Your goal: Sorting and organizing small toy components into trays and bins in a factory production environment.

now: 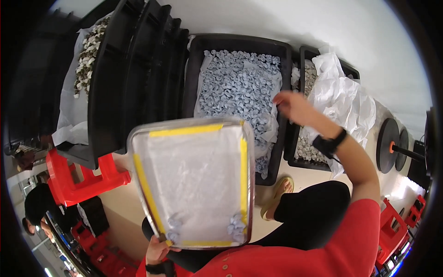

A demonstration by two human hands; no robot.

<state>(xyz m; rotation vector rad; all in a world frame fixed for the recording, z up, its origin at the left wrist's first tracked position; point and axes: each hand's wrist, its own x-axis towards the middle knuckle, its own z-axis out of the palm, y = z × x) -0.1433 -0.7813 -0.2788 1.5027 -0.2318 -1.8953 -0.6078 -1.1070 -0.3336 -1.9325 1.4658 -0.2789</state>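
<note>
My left hand (158, 249) grips the near left corner of a shallow metal tray (191, 177), its fingers closed on the rim. The tray is tilted over my lap; it has a pale lining with yellow tape along the edges. A few small blue-grey curled pieces (236, 226) lie in its two near corners. My right hand (291, 108) hangs over the right rim of a black crate (188, 99), apart from the tray. Motion blurs its fingers, so their grip is unclear. Many blue-grey curled pieces (237, 87) fill that crate on white paper.
Right of it, another black crate (318, 165) holds pale pieces partly under crumpled white paper (341, 92). Stacked black crates (134, 69) stand left, one with brown and white pieces (87, 60). A red stool (83, 184), weight plates (387, 145) and my sandalled foot (279, 196) are nearby.
</note>
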